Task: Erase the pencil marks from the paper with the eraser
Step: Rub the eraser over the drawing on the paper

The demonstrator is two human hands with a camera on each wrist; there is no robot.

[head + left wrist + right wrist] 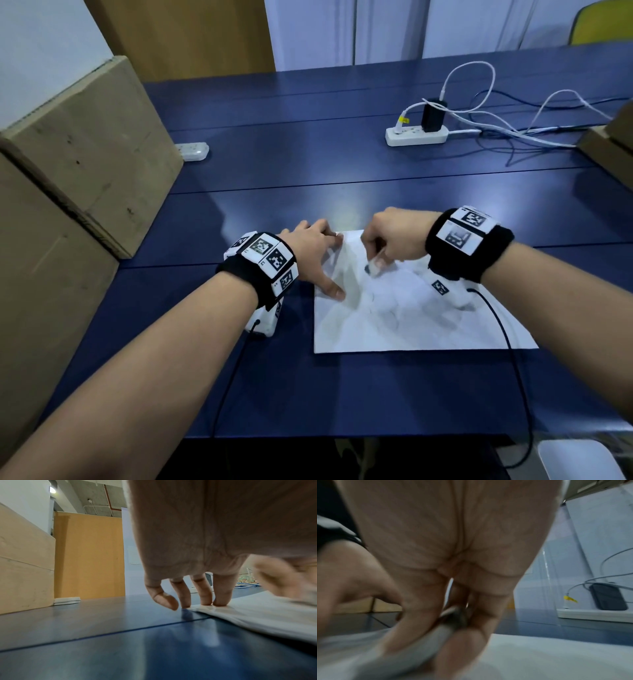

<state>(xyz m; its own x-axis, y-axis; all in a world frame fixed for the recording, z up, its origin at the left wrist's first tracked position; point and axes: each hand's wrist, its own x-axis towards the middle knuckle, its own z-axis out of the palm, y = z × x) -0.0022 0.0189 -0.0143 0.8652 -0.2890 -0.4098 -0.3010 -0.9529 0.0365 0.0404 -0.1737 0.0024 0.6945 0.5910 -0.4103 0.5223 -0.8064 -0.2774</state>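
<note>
A white sheet of paper with faint grey pencil marks lies on the blue table. My left hand lies spread on the sheet's far left corner, its straight fingertips pressing the paper down. My right hand hovers over the upper middle of the sheet and pinches a white eraser whose tip touches the paper. In the right wrist view the eraser is blurred between thumb and fingers above the paper.
Cardboard boxes stand along the left side of the blue table. A white power strip with a black charger and loose cables sits at the back right. Another small strip lies near the boxes. A box corner juts in at right.
</note>
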